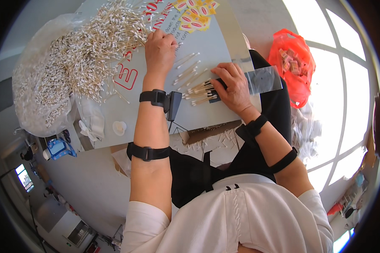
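My left hand (160,51) is at the right edge of a big heap of cotton swabs (90,55), fingers curled down to the tabletop. Whatever its fingertips pinch is hidden beneath the hand. Closer to the table's right edge, my right hand (233,87) is closed over a clear plastic bag (264,80) with a dark part under the fingers. A small bunch of cotton swabs (202,92) pokes out leftward beside its thumb, at the bag's left end. Between my hands, several loose swabs (186,74) lie spread on the table.
The heap spills from a large clear plastic bag (27,80) at the left. Yellow-and-white packets (194,19) lie at the far edge. A white round lid-like piece (119,128) sits near the front edge. A red plastic bag (292,63) with small packs stands at the right.
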`<state>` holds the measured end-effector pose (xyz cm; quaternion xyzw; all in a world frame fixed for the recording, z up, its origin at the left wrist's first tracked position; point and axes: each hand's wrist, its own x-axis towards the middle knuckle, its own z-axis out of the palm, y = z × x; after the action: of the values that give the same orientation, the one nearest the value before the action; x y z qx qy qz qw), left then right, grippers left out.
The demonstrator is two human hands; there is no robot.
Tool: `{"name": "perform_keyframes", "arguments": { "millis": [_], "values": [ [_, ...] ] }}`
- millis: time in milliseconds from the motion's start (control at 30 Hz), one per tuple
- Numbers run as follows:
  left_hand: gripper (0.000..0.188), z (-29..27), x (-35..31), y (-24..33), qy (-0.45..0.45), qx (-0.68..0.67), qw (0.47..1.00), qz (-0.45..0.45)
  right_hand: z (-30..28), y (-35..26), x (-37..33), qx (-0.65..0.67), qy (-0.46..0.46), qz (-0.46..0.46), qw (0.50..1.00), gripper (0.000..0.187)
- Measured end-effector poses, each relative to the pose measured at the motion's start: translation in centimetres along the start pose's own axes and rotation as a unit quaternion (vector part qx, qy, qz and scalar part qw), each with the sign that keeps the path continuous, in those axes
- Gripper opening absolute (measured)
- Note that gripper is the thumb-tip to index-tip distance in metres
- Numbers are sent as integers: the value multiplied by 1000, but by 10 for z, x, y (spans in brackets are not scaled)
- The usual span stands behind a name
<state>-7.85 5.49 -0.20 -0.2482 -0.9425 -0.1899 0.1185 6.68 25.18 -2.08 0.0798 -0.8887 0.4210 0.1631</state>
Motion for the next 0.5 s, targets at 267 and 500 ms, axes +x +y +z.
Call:
{"name": "perform_keyframes", "arguments": {
  "millis": [267, 500],
  "values": [
    [11, 8, -37, 39, -58, -74, 995, -33, 1, 4, -3, 33, 37, 7, 999, 18],
    [15, -1, -93, 58, 43, -187, 976, -101, 1, 9, -8, 73, 81, 23, 994, 19]
  ]
}}
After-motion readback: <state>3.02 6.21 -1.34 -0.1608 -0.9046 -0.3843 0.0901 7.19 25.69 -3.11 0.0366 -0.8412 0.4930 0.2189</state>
